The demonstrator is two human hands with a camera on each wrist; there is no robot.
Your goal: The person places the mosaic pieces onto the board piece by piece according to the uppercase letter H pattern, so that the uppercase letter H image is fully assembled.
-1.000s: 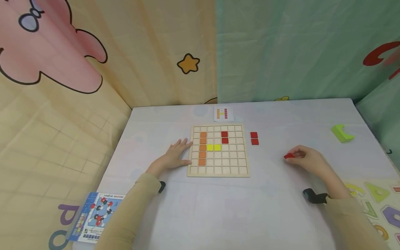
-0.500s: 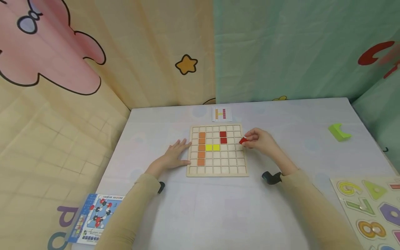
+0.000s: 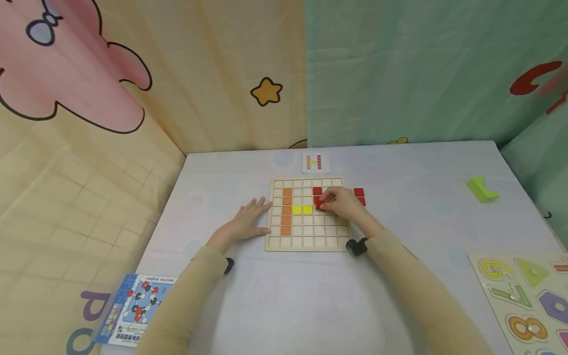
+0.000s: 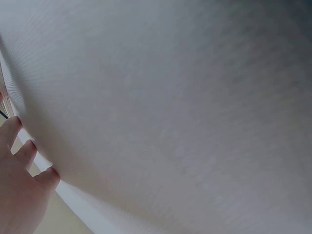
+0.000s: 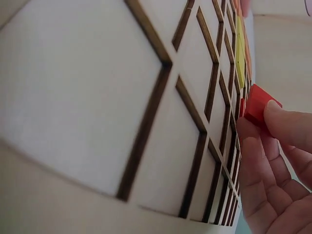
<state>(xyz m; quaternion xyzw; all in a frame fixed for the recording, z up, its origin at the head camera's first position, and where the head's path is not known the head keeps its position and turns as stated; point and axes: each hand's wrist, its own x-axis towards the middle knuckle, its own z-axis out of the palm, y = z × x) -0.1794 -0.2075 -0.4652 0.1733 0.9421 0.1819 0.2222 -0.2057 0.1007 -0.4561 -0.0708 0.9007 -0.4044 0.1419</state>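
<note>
A wooden grid board [image 3: 309,241] lies on the white table, seen in the head view. Orange tiles [image 3: 286,210] form a column on its left side, and two yellow tiles [image 3: 302,210] sit to their right. Red tiles [image 3: 317,191] stand in a column further right, partly covered by fingers. My right hand [image 3: 343,203] pinches a red square tile [image 5: 260,105] between thumb and fingers over the board, just right of the yellow tiles. With fingers spread, my left hand [image 3: 244,220] rests at the board's left edge, its fingertips touching the rim.
Two loose red tiles [image 3: 359,192] lie right of the board, partly behind the right hand. A small pattern card [image 3: 316,162] is behind the board. A green block [image 3: 482,190] lies far right, a puzzle board [image 3: 501,305] at front right, and a blue-white box [image 3: 137,310] at front left.
My right hand has carried the red tile leftward from the open table at the right to above the board. The left hand stays at the board's left edge.
</note>
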